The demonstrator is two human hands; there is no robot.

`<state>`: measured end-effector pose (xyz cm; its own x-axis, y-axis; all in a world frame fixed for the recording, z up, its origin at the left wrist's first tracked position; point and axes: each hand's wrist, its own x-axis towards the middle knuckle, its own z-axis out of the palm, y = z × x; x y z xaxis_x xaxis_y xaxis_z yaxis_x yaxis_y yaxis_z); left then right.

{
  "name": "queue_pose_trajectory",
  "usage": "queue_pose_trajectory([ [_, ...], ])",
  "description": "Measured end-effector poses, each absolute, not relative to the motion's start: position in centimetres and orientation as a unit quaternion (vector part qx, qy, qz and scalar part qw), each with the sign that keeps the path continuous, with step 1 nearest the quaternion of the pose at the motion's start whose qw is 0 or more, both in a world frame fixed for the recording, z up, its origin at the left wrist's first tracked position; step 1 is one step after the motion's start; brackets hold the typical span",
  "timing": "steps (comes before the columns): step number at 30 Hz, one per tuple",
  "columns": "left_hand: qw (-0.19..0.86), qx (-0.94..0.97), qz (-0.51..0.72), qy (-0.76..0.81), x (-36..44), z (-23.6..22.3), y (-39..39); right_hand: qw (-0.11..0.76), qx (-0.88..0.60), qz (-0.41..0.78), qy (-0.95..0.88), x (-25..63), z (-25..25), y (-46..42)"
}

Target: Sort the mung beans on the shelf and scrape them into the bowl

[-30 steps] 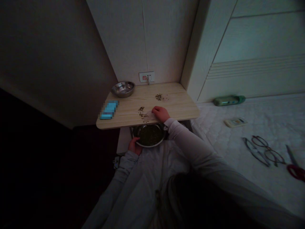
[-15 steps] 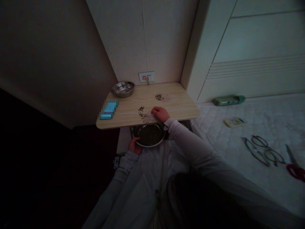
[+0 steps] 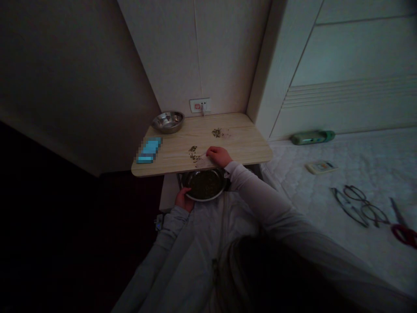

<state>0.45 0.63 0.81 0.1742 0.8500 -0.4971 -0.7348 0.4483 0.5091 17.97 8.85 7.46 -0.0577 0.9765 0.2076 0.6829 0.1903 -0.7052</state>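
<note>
My left hand (image 3: 184,200) grips the left rim of a metal bowl (image 3: 206,199), held just below the table's front edge. Dark greenish bits (image 3: 205,182) cover the bowl's inside. Over the front of the table my right hand (image 3: 219,156) has its fingers closed on a thin pale sheet (image 3: 204,162), possibly clear plastic; its kind is unclear. Beside that sheet lies a scatter of small dark grains (image 3: 194,152). Farther back is a second small pile of grains (image 3: 217,132), with a few reddish specks to its right.
A second metal bowl (image 3: 168,122) and a phone (image 3: 149,150), blurred out, are on the left of the wooden table (image 3: 241,126). A wall socket (image 3: 200,105) is behind. On the white bed lie a green bottle-like object (image 3: 312,137), a remote (image 3: 322,167), eyeglasses (image 3: 366,206) and scissors (image 3: 404,232).
A few grains at the table's front edge, below the nearer scatter, no longer show there. My right hand has shifted very slightly left; my left hand and the bowl keep their place.
</note>
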Motion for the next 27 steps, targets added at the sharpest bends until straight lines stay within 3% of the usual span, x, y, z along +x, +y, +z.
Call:
queue_pose_trajectory([
  [27,0.767,0.088,0.518,0.367,0.34,0.37,0.84,0.354,-0.601,0.216,-0.683,17.87,7.29,8.91],
])
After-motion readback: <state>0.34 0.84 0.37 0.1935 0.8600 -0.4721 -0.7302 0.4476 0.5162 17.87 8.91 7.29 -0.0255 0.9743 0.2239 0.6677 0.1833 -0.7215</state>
